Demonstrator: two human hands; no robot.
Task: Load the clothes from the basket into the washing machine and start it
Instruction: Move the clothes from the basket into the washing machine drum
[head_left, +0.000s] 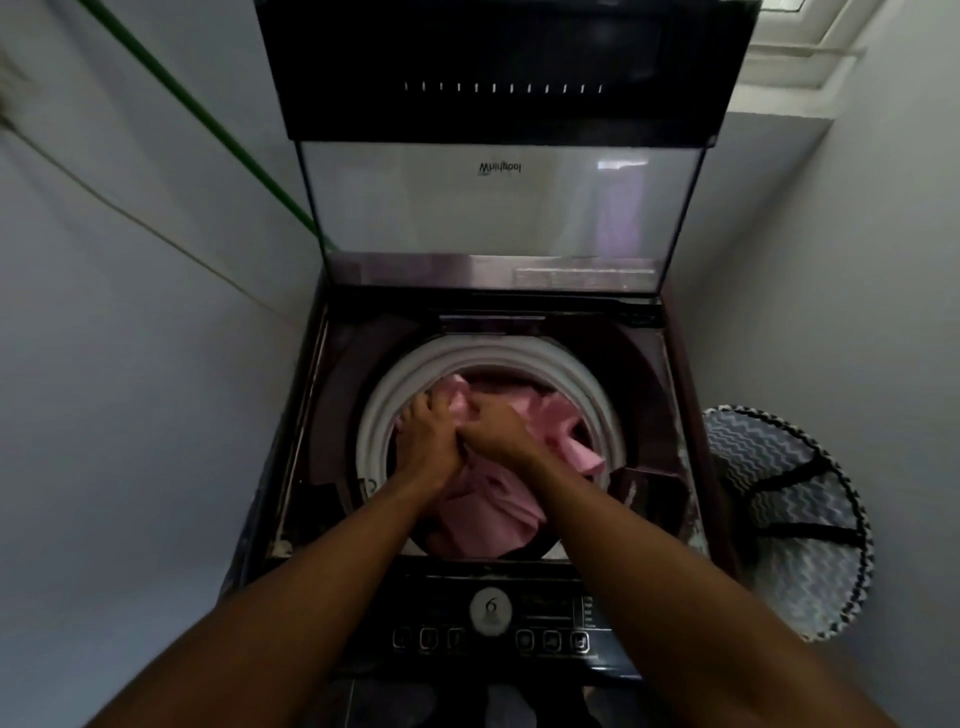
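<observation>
Pink cloth (488, 499) under both hands' grip

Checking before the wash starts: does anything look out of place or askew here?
Nothing is damaged or spilled. The pink cloth is bunched high at the drum's mouth, not pushed down; both the left hand and right hand are on it. The lid is up.

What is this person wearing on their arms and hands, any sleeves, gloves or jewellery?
Nothing shows. Both forearms are bare right down to the bottom of the picture, with no sleeve in view. The left hand and right hand wear no gloves, and no watch, bracelet or ring can be seen.
</observation>
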